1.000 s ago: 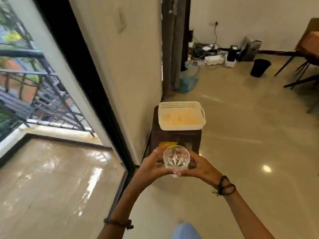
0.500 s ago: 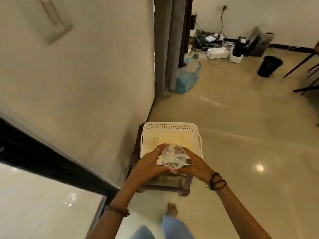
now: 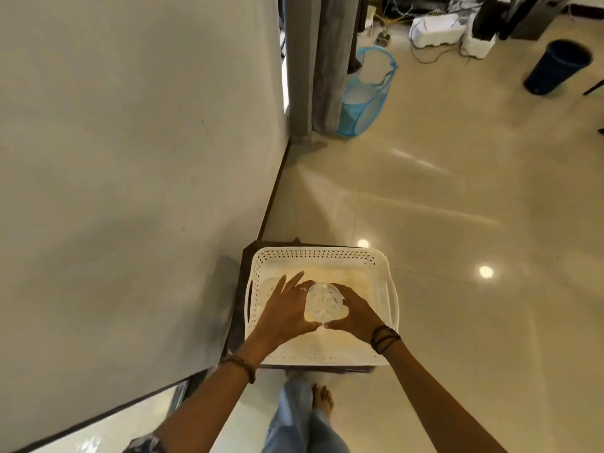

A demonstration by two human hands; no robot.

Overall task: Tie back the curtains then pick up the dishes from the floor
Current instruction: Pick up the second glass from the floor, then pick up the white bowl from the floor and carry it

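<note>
Beige floor [image 3: 457, 223]: basket [image 3: 389, 289] under glass [image 3: 323, 302], curtain [image 3: 313, 60] beyond.

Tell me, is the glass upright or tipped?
Upright: the glass shows its round mouth and cut base from above, held over the basket.

We see a plain pale wall [image 3: 130, 158] on the left and a glossy cream tiled floor [image 3: 457, 223] with bright ceiling-light reflections. Grey curtains [image 3: 313, 60] hang beside a blue mesh hamper [image 3: 369, 93]; a dark bin [image 3: 555, 67] and tangled cables [image 3: 425, 37] lie further back.
</note>
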